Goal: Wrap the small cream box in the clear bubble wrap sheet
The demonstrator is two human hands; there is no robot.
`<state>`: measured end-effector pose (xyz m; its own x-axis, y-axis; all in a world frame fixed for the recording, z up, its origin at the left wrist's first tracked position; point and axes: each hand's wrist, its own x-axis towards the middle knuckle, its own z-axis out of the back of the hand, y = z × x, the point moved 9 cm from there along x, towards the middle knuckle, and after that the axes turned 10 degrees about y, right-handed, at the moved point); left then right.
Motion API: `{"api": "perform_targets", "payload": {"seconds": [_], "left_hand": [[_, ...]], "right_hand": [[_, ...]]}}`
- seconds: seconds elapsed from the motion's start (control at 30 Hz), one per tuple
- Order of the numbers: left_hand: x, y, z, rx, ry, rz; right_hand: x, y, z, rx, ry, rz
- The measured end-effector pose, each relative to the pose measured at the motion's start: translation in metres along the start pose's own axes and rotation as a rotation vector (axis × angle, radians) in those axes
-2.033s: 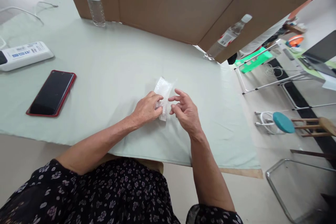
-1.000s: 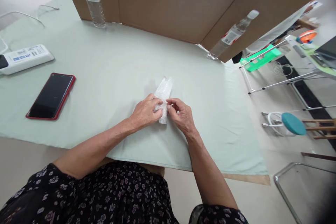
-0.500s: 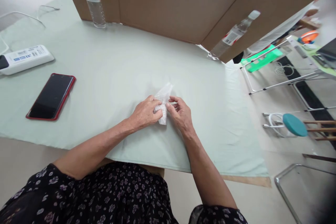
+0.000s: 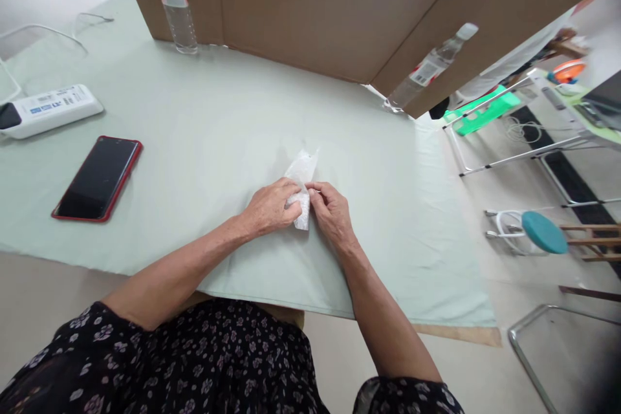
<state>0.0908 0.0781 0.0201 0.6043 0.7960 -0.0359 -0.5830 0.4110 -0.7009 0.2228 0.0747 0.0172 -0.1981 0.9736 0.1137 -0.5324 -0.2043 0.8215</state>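
Observation:
A small whitish, see-through piece of bubble wrap [image 4: 301, 167] is held just above or on the pale green cloth, near the front edge of the table. My left hand [image 4: 272, 207] grips it from the left, thumb low and fingers curled over its middle. At the wrap's right edge, my right hand [image 4: 332, 210] pinches with thumb and forefinger together. The wrap's upper end stands out beyond the fingers in a loose point, and its lower end shows under my left thumb. Whether anything lies inside it I cannot tell.
A red-cased phone [image 4: 97, 178] and a white power strip [image 4: 53, 110] lie to the left. Behind stands a cardboard screen [image 4: 301, 6], with one water bottle [image 4: 177, 6] at its left and another bottle [image 4: 429, 71] at its right. A teal stool [image 4: 544, 231] is off to the right.
My right fingers have closed in on the wrap's right edge, where they were more spread before. The wrap's upper end looks a little wider. My left hand keeps its grip.

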Motion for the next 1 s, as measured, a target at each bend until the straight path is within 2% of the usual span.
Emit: {"api": "perform_targets", "payload": {"seconds": [0.13, 0.27, 0.43, 0.53, 0.7, 1.0], "left_hand": [[0.0, -0.001, 0.0, -0.01, 0.013, -0.006], [0.0, -0.001, 0.0, 0.001, 0.027, 0.004], [0.001, 0.003, -0.002, 0.026, 0.032, 0.027], [0.001, 0.004, -0.003, 0.027, 0.03, 0.028], [0.001, 0.003, -0.003, 0.03, 0.032, 0.032], [0.0, 0.006, -0.004, 0.042, 0.039, 0.045]], "right_hand": [[0.004, 0.003, -0.001, -0.017, 0.037, 0.05], [0.005, 0.001, -0.002, -0.015, 0.058, 0.038], [0.002, -0.021, 0.007, 0.102, -0.037, -0.148], [0.003, -0.034, 0.007, 0.23, -0.049, -0.243], [0.008, -0.038, 0.005, 0.367, -0.03, -0.28], [0.019, -0.041, 0.005, 0.376, 0.019, -0.349]]}}
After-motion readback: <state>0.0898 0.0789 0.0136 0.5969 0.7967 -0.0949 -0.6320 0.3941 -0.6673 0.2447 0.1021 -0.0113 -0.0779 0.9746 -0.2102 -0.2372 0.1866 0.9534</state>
